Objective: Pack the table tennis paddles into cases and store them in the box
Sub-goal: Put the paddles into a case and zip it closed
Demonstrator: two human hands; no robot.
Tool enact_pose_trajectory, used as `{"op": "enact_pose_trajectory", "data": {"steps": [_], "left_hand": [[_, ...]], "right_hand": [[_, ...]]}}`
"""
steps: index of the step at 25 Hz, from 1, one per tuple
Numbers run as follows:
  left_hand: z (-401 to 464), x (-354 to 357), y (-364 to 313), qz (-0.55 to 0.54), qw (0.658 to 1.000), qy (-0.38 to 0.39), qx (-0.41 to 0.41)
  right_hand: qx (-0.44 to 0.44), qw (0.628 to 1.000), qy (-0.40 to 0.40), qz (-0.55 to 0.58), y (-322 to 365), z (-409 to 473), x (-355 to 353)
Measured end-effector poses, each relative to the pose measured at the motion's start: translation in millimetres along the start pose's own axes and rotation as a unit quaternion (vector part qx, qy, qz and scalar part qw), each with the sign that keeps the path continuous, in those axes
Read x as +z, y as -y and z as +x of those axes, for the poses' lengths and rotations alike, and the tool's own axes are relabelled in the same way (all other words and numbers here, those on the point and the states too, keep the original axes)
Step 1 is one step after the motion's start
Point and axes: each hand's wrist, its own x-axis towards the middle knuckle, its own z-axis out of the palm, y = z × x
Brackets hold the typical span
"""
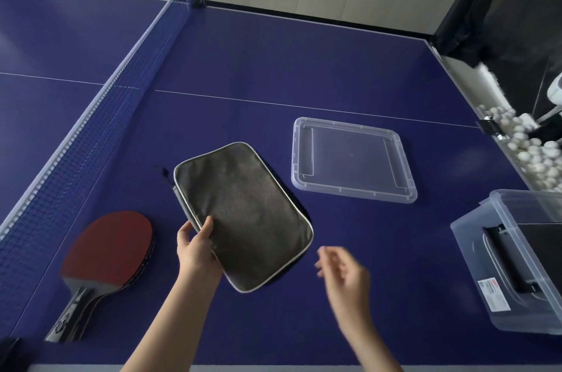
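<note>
Hands of the person reached in from the bottom edge over a blue table tennis table (pixel 273 61). The left hand (pixel 197 250) held a dark grey paddle case (pixel 243 213) with a light piping around its edge, gripping it at the lower left side, the thumb on top and the fingers underneath. The case was lifted and tilted above the table, and a zipper ran along its left side; I cannot tell if a paddle was inside. The right hand (pixel 343 277) was blurred, half open with the fingers loosely curled, and it held nothing; it was just to the right of the case, not touching it. To the left of the left hand lay a paddle (pixel 109 247) with a red rubber face up, its dark handle pointing to the lower left corner, beside the net (pixel 100 104). It seemed that a second paddle was under it, but this was not clear. Beyond the case a clear plastic lid (pixel 352 159) lay flat on the table. At the right edge stood a clear plastic box (pixel 498 277) with something black inside, near the right hand but apart from it. Behind the box a tray of white balls (pixel 529 149) was along the end of the table.
</note>
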Motion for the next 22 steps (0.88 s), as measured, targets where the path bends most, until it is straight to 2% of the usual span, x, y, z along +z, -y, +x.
{"op": "enact_pose_trajectory", "data": {"steps": [2, 4, 7, 9, 11, 13, 14, 15, 18, 19, 22], "left_hand": [[-1, -10, -3, 0.041, 0.995, 0.089, -0.019], [-1, -16, -2, 0.084, 0.983, 0.158, -0.045], [-5, -14, 4, 0.113, 0.966, 0.221, -0.076], [-5, -8, 11, 0.135, 0.965, 0.218, -0.059], [-4, 2, 19, 0.222, 0.962, 0.158, 0.012], [-9, 11, 25, 0.363, 0.918, 0.093, 0.132], [-16, 16, 28, 0.412, 0.888, 0.098, 0.178], [-25, 22, 34, 0.434, 0.868, 0.136, 0.200], [-52, 39, 52, 0.408, 0.860, 0.284, 0.118], [-56, 41, 58, 0.392, 0.864, 0.298, 0.101], [-57, 40, 58, 0.366, 0.882, 0.275, 0.112]], "right_hand": [[0.104, 0.993, -0.008, 0.061, -1, 27, -18], [0.182, 0.975, 0.071, 0.110, 3, 47, -25], [0.227, 0.929, 0.226, 0.186, 13, 52, -25], [0.242, 0.909, 0.246, 0.235, 17, 46, -21], [0.213, 0.932, 0.200, 0.216, 17, 40, -15], [0.156, 0.971, 0.117, 0.137, 19, 34, -6], [0.126, 0.984, 0.081, 0.099, 22, 31, -2], [0.093, 0.992, 0.056, 0.066, 25, 27, 1], [0.006, 0.999, 0.039, -0.004, 34, 17, 10], [-0.007, 0.999, 0.041, -0.016, 35, 14, 12], [-0.026, 0.997, 0.058, -0.040, 37, 12, 15]]}}
